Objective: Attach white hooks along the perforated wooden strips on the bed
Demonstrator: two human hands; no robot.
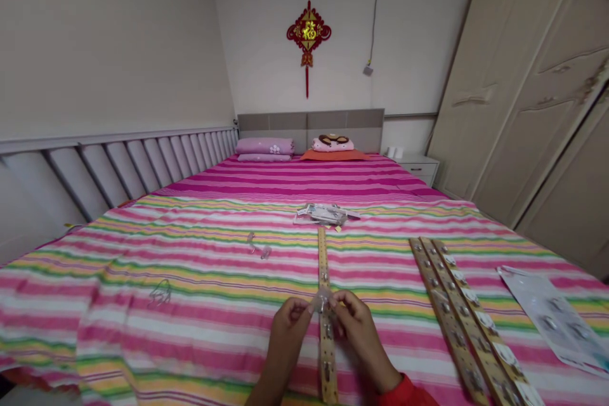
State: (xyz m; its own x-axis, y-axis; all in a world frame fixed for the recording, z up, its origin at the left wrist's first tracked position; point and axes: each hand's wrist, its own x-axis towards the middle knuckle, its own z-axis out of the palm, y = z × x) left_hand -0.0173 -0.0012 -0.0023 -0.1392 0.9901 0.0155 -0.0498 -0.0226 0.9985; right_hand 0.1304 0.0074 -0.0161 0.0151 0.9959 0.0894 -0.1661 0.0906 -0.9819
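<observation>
My left hand point(291, 323) and my right hand point(354, 320) pinch a small clear plastic piece point(321, 297) between them, with thumbs and fingertips closed on its two sides. It is held over a narrow wooden strip point(322, 247) that lies lengthwise on the bed in front of me. Rows of small holes run along this strip, and several shiny metal fittings point(327, 369) sit on it. Whether the plastic piece touches the fitting under it I cannot tell. A red sleeve point(408, 391) shows at my right wrist.
More wooden strips point(445, 304) with metal fittings and white pieces lie to the right, beside a clear packet point(554, 317). Beyond my strip is a pile of plastic packaging point(327, 213). Clear plastic bits point(265, 252) and a thin tangle point(160, 292) lie left on the striped sheet point(200, 336).
</observation>
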